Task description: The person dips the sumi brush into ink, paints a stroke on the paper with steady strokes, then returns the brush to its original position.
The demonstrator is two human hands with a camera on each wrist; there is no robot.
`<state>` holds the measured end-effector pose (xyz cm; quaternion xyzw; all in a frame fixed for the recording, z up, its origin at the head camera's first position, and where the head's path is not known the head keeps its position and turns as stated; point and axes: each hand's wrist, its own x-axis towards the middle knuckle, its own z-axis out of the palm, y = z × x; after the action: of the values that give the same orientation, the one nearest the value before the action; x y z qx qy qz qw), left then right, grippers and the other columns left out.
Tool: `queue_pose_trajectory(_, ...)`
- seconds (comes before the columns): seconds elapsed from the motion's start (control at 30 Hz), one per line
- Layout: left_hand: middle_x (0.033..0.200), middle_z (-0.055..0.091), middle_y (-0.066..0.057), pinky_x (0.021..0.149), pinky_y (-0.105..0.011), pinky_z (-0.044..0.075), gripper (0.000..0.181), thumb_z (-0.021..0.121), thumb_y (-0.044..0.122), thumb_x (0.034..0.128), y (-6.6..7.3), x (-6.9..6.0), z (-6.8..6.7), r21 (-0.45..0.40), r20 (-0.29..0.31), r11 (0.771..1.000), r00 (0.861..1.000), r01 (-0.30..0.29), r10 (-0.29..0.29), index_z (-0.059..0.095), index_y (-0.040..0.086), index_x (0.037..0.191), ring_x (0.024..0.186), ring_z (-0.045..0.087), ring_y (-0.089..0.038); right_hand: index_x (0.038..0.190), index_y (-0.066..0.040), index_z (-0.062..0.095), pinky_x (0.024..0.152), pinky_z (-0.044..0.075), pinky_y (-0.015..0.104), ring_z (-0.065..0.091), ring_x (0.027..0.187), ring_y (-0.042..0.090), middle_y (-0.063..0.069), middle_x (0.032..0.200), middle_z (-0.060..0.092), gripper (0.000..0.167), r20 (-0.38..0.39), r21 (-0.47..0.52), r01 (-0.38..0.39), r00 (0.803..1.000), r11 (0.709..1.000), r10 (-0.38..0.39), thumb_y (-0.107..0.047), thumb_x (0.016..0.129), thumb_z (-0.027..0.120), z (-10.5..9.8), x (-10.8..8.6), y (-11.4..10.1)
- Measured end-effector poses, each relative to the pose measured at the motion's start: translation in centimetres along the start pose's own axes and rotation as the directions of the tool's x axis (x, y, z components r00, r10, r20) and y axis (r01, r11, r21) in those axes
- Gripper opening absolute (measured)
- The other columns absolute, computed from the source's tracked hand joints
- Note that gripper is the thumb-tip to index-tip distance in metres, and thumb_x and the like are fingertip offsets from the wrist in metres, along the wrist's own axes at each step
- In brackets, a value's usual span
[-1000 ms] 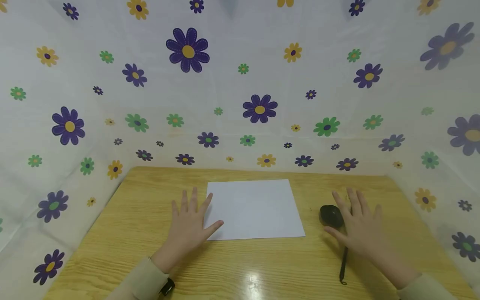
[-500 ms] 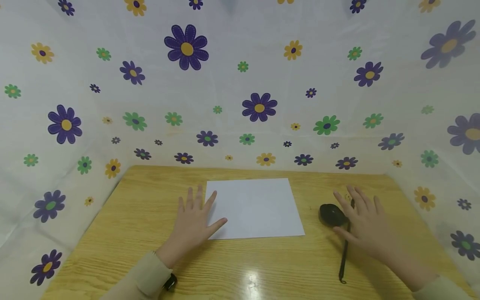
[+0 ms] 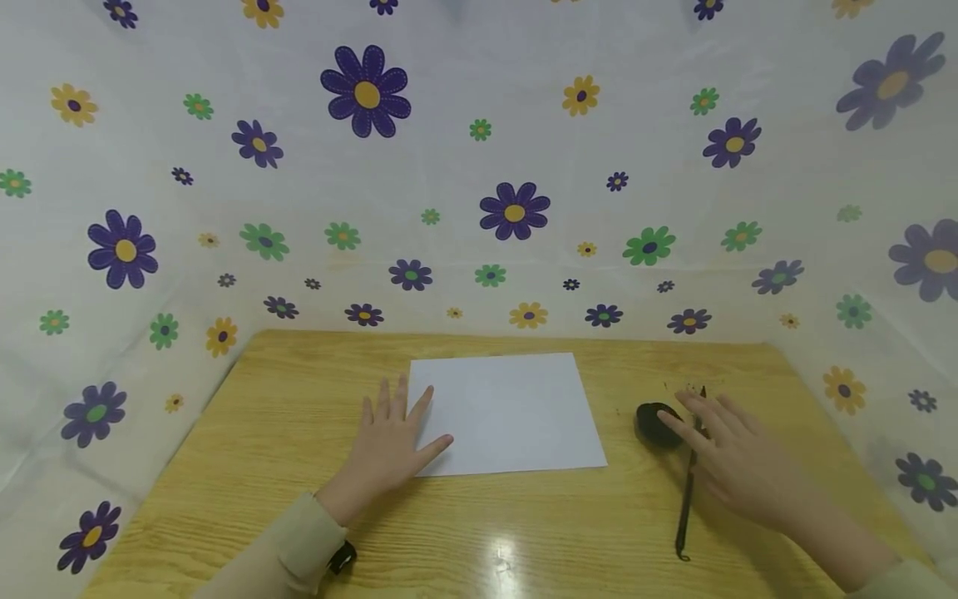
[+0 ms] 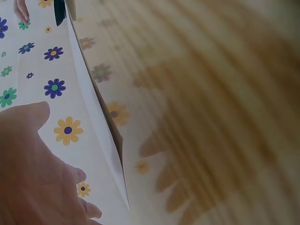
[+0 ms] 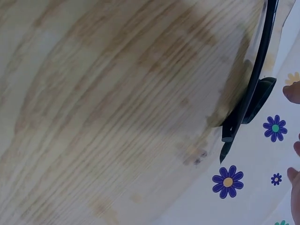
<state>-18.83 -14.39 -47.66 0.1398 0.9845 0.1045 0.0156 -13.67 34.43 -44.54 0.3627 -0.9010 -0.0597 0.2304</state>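
Observation:
A white sheet of paper (image 3: 516, 416) lies flat on the table. My left hand (image 3: 385, 453) is at its left edge, fingers spread, the thumb over the sheet. In the left wrist view this hand (image 4: 33, 173) appears raised above the table, with its shadow below. On the right, a black ink brush (image 3: 684, 517) leans across a small black ink dish (image 3: 653, 424). My right hand (image 3: 748, 466) hovers over the brush's upper half, fingers loosely extended. In the right wrist view a gap separates the fingertips from the brush (image 5: 262, 56); its dark tip points away.
The wooden table (image 3: 486, 516) has a few dark specks near the ink dish. A white cloth with printed flowers (image 3: 449, 166) hangs behind the table and along both sides. A black band (image 3: 342, 557) shows at the left wrist below the sleeve.
My right hand has turned and its fingers have drawn together over the brush, the forefinger now overlapping the ink dish. My left hand has shifted slightly right over the paper's edge.

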Motion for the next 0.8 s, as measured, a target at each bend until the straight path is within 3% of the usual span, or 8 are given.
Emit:
queue_pose_trajectory(0.03,0.174,0.02,-0.03,0.125,-0.077,0.02,0.086,0.054,0.068,0.1015,0.0,0.1,0.1,-0.003,0.011,1.0,1.0,-0.001,0.001,0.035,0.017,0.167,0.16,0.017,-0.058,0.151,-0.008,0.053,0.134,-0.012,0.031,0.054,0.131,0.044,0.028,0.15,0.055,0.066,0.004,0.003,0.022,1.0,1.0,-0.022,-0.042,0.112,0.012,0.0,-0.1,0.1)
queue_pose_trajectory(0.13,0.174,0.019,-0.029,0.126,-0.077,0.02,0.085,0.054,0.067,0.1024,-0.1,0.3,0.5,-0.017,0.051,1.0,0.999,-0.003,0.004,0.034,0.016,0.168,0.16,0.016,-0.057,0.15,-0.008,0.054,0.133,-0.012,0.029,0.058,0.129,0.043,0.027,0.146,0.058,0.053,0.027,0.024,0.059,0.998,0.998,-0.06,-0.022,0.1,0.047,-0.3,-0.4,0.2)
queue_pose_trajectory(0.27,0.175,0.018,-0.029,0.126,-0.076,0.018,0.085,0.054,0.065,0.1028,-0.2,0.7,0.9,-0.033,0.083,0.999,0.996,-0.011,0.013,0.033,0.014,0.168,0.161,0.014,-0.057,0.147,-0.01,0.058,0.132,-0.014,0.025,0.063,0.125,0.04,0.022,0.142,0.064,0.084,0.067,0.033,0.077,0.995,0.997,-0.079,-0.007,0.066,0.079,-0.6,-0.7,-0.1)
queue_pose_trajectory(0.37,0.174,0.017,-0.03,0.126,-0.076,0.018,0.087,0.054,0.065,0.1026,-0.3,0.9,1.1,-0.035,0.096,0.999,0.995,-0.023,0.026,0.033,0.012,0.168,0.161,0.014,-0.057,0.145,-0.012,0.062,0.131,-0.015,0.023,0.066,0.124,0.038,0.019,0.142,0.066,0.087,0.093,0.027,0.086,0.992,0.996,-0.088,-0.001,0.061,0.084,-0.6,-1.1,-0.5)
queue_pose_trajectory(0.47,0.174,0.017,-0.032,0.126,-0.076,0.019,0.088,0.055,0.064,0.1023,-0.3,1.0,1.3,-0.036,0.107,0.999,0.993,-0.042,0.045,0.033,0.01,0.167,0.16,0.015,-0.058,0.143,-0.014,0.063,0.137,0.014,0.038,0.067,0.124,0.037,0.016,0.143,0.066,0.088,0.11,0.03,0.094,0.989,0.995,-0.097,0.003,0.06,0.085,-0.4,-1.4,-0.9)
queue_pose_trajectory(0.53,0.173,0.017,-0.032,0.126,-0.076,0.019,0.088,0.055,0.064,0.1021,-0.3,1.1,1.4,-0.031,0.116,0.998,0.992,-0.054,0.058,0.033,0.009,0.167,0.16,0.015,-0.058,0.142,-0.015,0.065,0.126,0.037,0.046,0.067,0.123,0.035,0.015,0.142,0.067,0.085,0.109,0.033,0.101,0.989,0.994,-0.104,0.004,0.061,0.085,-0.2,-1.6,-1.2)
queue_pose_trajectory(0.6,0.173,0.017,-0.033,0.126,-0.076,0.019,0.088,0.055,0.064,0.1023,-0.4,1.1,1.5,-0.032,0.124,0.997,0.99,-0.064,0.067,0.034,0.008,0.166,0.16,0.015,-0.058,0.141,-0.014,0.066,0.108,0.05,0.052,0.067,0.122,0.034,0.014,0.14,0.068,0.081,0.102,0.039,0.114,0.988,0.993,-0.117,0.004,0.063,0.083,0.1,-1.7,-1.3)
queue_pose_trajectory(0.8,0.174,0.014,-0.032,0.128,-0.075,0.015,0.091,0.057,0.062,0.1019,-0.5,1.1,1.4,-0.039,0.177,0.997,0.982,-0.065,0.071,0.029,0.007,0.168,0.161,0.011,-0.055,0.139,-0.012,0.068,0.104,0.048,0.047,0.068,0.118,0.031,0.012,0.133,0.071,0.062,0.04,0.054,0.167,0.985,0.984,-0.169,-0.001,0.078,0.055,0.8,-1.8,-1.4)
